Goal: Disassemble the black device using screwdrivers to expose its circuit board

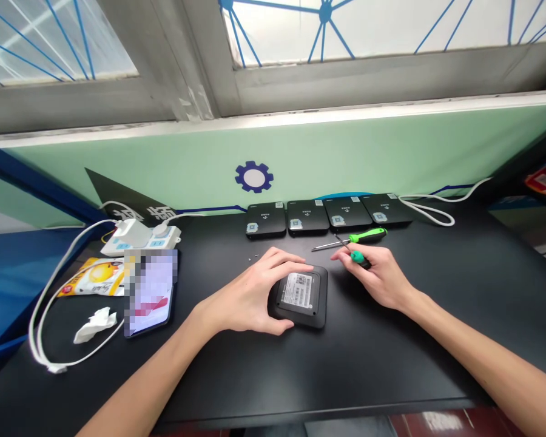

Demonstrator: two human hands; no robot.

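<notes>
A small black box (303,298) with a white label lies in the middle of the black table (355,358). My left hand (250,297) grips its left side, fingers curled over the top edge and thumb along the front. Just right of the box, my right hand (377,276) is closed on a small screwdriver (359,258) with a green and black handle, its tip pointing left toward the box. A longer screwdriver (352,239) with a bright green handle lies on the table just beyond my right hand.
Several identical black boxes (327,215) line the back by the green wall. A white power strip (141,238) with cables, a yellow packet (93,277), a phone (149,297) and crumpled paper (94,325) sit left. Tiny screws (253,257) lie near my left hand. A white cable (430,209) loops at right.
</notes>
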